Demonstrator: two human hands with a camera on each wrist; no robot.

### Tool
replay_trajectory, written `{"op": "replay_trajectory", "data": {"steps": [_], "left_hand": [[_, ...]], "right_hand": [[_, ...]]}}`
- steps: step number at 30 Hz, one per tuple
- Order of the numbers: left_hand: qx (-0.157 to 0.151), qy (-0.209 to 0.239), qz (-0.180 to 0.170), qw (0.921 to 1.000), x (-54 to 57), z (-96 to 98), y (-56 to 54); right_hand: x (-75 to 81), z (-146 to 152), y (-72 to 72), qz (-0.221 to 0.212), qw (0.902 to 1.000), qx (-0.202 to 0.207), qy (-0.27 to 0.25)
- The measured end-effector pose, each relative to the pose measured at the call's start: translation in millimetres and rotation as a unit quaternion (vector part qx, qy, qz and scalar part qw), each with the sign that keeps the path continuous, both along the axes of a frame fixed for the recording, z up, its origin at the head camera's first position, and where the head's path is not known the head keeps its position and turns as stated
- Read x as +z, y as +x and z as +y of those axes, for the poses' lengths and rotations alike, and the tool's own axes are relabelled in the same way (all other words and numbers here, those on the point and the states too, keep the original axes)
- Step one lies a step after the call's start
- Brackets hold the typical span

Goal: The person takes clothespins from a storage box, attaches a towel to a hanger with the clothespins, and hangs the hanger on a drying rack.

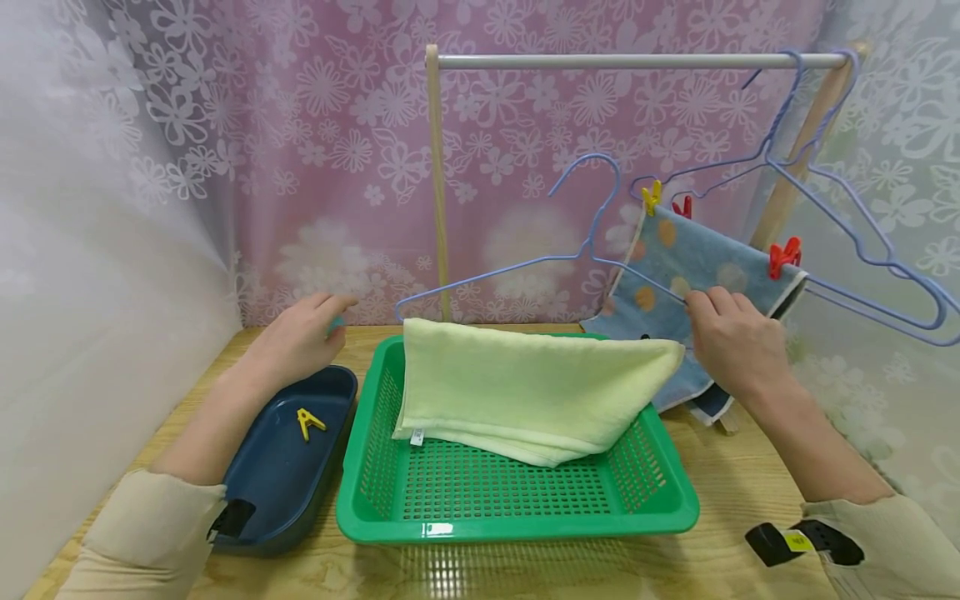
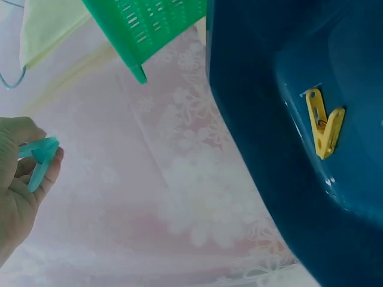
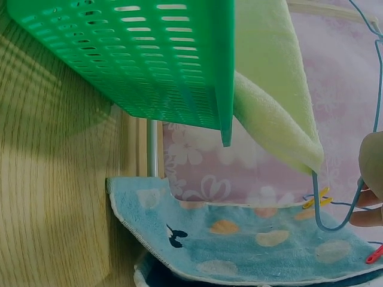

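Observation:
A teal clothespin is pinched between the thumb and fingers of my left hand, above the far end of the dark blue bin. My right hand grips the right end of a blue-purple hanger. Over that hanger's lower bar hangs a folded pale yellow towel, with a small white tag at its lower left. The towel hangs over the green basket. In the right wrist view, my fingers are around the hanger's curved end, and much of the hand lies outside the frame.
A yellow clothespin lies in the blue bin. At the right, a blue patterned towel hangs by yellow and red clothespins from hangers on a metal rod. Wooden posts support the rod behind the basket.

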State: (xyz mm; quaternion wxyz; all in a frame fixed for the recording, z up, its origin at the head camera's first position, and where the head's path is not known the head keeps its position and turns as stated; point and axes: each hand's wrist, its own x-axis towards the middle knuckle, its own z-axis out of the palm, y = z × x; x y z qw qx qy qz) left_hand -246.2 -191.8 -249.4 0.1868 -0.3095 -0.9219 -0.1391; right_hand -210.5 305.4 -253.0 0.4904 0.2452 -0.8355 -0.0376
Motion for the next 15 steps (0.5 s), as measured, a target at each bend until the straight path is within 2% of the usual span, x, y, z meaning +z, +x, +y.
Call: {"op": "replay_trajectory", "data": {"steps": [4, 10, 15], "left_hand": [[-0.006, 0.018, 0.027, 0.9995, 2.8, 6.2, 5.5], [-0.017, 0.019, 0.052, 0.9983, 7.5, 14.2, 15.1], [-0.043, 0.031, 0.105, 0.9930, 9.1, 19.9, 20.3]], "right_hand": [[0.2, -0.2, -0.4, 0.008, 1.0000, 0.001, 0.000], [-0.4, 0.4, -1.1, 0.010, 0.9999, 0.000, 0.000], [-0.8, 0.6, -2.0, 0.013, 0.9999, 0.003, -0.001]]}}
